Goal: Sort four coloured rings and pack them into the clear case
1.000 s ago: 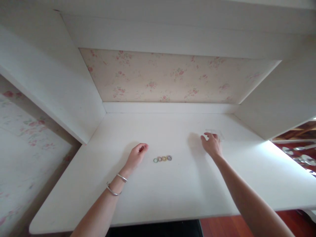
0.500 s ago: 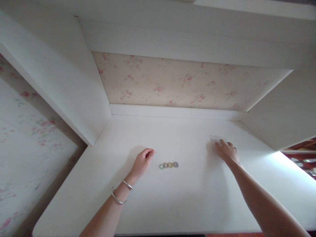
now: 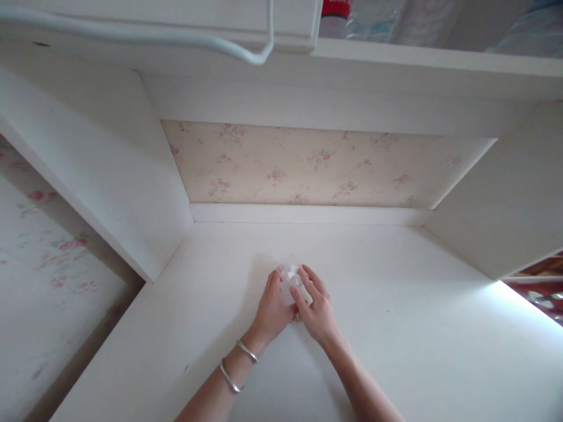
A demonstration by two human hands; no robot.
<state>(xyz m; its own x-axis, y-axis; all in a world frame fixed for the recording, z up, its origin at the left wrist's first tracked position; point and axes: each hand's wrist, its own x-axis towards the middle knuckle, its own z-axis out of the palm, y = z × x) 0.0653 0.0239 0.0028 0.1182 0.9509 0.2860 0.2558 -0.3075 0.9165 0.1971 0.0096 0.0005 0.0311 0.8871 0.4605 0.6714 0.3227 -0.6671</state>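
My left hand and my right hand meet over the middle of the white desk top. Between them they grip a small clear plastic bag, its crinkled top catching the light. The fingers of both hands are curled against the bag's sides. Just below it, a bit of the small coloured rings shows between the hands; the others are hidden. Two silver bangles circle my left wrist.
White side panels and a back board with flowered wallpaper enclose the desk. Overhead, a shelf holds bottles, and a white bar crosses the upper left.
My right hand has come from the right side to the middle with the clear bag. My left hand has joined it on the bag, over the row of rings. The view has tilted up.
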